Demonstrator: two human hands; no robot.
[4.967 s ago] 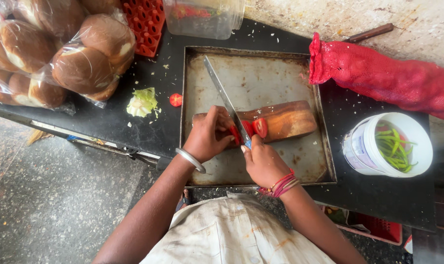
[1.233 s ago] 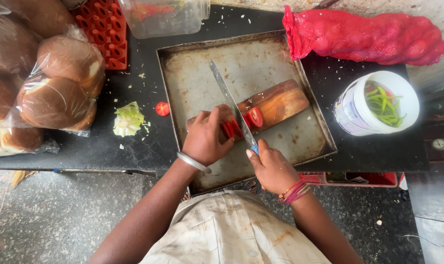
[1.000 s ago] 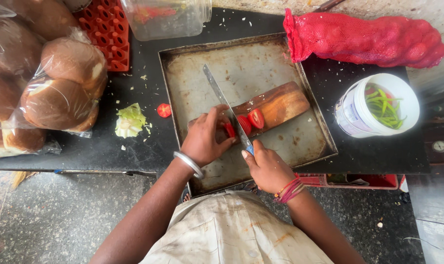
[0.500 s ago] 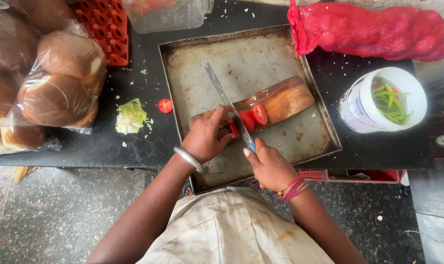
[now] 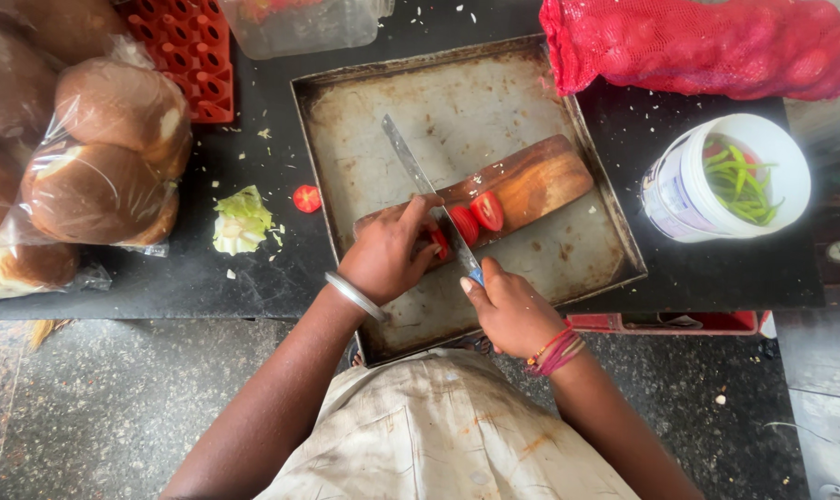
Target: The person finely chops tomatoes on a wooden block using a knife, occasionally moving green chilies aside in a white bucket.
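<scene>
A wooden cutting board (image 5: pixel 531 181) lies in a large metal tray (image 5: pixel 392 102) on a black counter. My left hand (image 5: pixel 387 255) presses down on a red tomato (image 5: pixel 438 243) at the board's near end. Two cut tomato slices (image 5: pixel 475 218) lean on the board just right of my fingers. My right hand (image 5: pixel 508 310) grips the handle of a long knife (image 5: pixel 420 181), whose blade runs up and left across the tomato, right beside my left fingertips.
Bagged buns (image 5: pixel 87 176) sit at the left, with a red plastic tray (image 5: pixel 193 56) behind. A cabbage scrap (image 5: pixel 242 220) and a tomato end (image 5: pixel 306 198) lie on the counter. A white tub of green chillies (image 5: pixel 730 176), a red mesh sack (image 5: pixel 697 46) and a clear container (image 5: pixel 309 23) stand around.
The knife blade has kept sawing at the tomato under my left hand; another slice stands by the first. The view has shifted slightly.
</scene>
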